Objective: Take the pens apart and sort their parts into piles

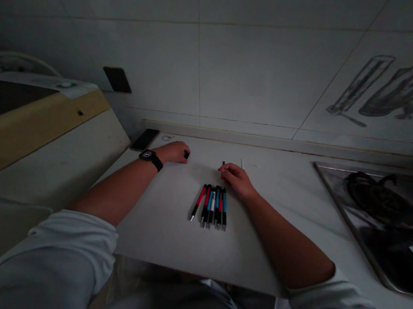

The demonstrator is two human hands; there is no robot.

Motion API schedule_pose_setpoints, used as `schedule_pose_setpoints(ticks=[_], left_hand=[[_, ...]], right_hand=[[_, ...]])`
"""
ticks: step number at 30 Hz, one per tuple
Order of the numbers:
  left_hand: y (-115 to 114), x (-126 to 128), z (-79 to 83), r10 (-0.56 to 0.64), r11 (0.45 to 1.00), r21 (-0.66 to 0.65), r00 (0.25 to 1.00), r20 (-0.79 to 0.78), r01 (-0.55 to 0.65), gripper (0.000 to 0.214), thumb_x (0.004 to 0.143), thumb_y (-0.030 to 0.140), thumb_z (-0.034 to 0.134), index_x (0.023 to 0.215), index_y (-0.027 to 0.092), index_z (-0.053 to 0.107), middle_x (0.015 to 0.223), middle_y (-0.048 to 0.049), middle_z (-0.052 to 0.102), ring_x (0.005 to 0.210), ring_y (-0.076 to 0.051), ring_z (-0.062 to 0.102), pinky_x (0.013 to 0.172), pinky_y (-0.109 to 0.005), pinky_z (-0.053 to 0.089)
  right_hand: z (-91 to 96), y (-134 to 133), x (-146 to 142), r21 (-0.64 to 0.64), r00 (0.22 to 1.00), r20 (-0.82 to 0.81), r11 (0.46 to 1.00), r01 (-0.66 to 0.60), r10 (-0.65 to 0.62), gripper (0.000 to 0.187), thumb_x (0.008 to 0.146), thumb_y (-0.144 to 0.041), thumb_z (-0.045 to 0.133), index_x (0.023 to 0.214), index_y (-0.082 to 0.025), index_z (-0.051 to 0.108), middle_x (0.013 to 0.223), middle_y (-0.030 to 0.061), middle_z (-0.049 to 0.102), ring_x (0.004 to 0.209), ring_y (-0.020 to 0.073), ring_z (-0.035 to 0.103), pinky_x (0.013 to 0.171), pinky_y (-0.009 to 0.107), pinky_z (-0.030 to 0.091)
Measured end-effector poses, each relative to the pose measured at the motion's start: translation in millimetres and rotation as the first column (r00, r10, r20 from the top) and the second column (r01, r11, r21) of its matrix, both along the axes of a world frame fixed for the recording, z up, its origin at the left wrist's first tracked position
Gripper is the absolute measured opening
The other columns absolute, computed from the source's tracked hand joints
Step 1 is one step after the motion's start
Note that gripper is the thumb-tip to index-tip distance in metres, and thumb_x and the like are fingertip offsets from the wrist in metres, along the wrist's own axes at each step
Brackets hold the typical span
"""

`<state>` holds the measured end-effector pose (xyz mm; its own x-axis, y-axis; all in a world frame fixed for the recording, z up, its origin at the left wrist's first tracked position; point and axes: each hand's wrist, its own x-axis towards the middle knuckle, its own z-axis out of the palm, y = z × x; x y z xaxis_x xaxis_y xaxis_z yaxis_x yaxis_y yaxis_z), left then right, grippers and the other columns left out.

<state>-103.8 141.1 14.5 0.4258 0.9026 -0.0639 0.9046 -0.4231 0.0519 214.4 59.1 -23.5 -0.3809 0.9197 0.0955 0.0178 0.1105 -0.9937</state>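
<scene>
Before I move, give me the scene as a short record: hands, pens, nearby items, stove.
Left hand: small black object between thumb and fingers
Left wrist: black watch
Right hand: just beyond the pens; grip unclear
Pens: side by side on the counter; red, blue and white with black parts
Phone: flat, near the left hand
Stove: right of the right hand

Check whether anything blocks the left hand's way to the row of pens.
Nothing visible does. Between the left hand and the row of pens, only the white countertop shows. The right hand is near the pens' far ends, but to the right of that path.
</scene>
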Motion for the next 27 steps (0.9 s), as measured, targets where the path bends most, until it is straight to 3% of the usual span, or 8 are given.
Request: schedule_pose_setpoints(ticks=[8,14,21,27], left_hand=[[-0.3,4.3,-2.0,0.046,0.998,-0.049,0.999,0.005,-0.046,0.044,0.073,0.033,0.082,0.114,0.020,0.079,0.100,-0.0075,0.079,0.087,-0.023,0.072,0.080,-0.030,0.052],[-1.6,4.9,-3.1,0.041,0.999,-0.028,0.999,0.025,-0.040,0.047,0.072,0.033,0.082,0.117,0.019,0.078,0.112,-0.0106,0.077,0.098,-0.026,0.072,0.089,-0.033,0.052],[-1.4,5.0,-4.0,0.051,0.999,-0.018,0.999,0.006,-0.051,0.045,0.071,0.035,0.082,0.114,0.024,0.078,0.117,-0.0076,0.077,0.108,-0.026,0.069,0.095,-0.031,0.051],[-2.0,5.2,-6.1,0.063,0.998,-0.020,0.998,0.026,-0.062,0.043,0.072,0.034,0.081,0.113,0.021,0.078,0.118,-0.0100,0.077,0.108,-0.028,0.070,0.095,-0.033,0.051]], right_hand=[[-0.6,0.0,0.5,0.022,1.000,0.027,1.000,-0.014,0.014,0.038,0.081,-0.057,0.070,0.093,-0.021,0.066,0.076,-0.0012,0.062,0.065,0.0138,0.054,0.063,0.028,0.044],[-2.2,1.9,0.7,0.018,1.000,0.019,1.000,-0.022,0.022,0.037,0.081,-0.056,0.071,0.092,-0.021,0.066,0.075,-0.0011,0.062,0.064,0.0135,0.053,0.062,0.028,0.044],[-1.6,1.6,0.1,0.002,0.999,0.033,1.000,-0.017,0.017,0.039,0.078,-0.057,0.072,0.091,-0.020,0.066,0.075,-0.0012,0.062,0.065,0.0137,0.054,0.064,0.028,0.044],[0.2,0.1,-0.1,0.001,1.000,0.019,1.000,-0.014,0.014,0.038,0.078,-0.055,0.072,0.091,-0.020,0.066,0.077,-0.0013,0.062,0.067,0.0139,0.055,0.067,0.029,0.045]])
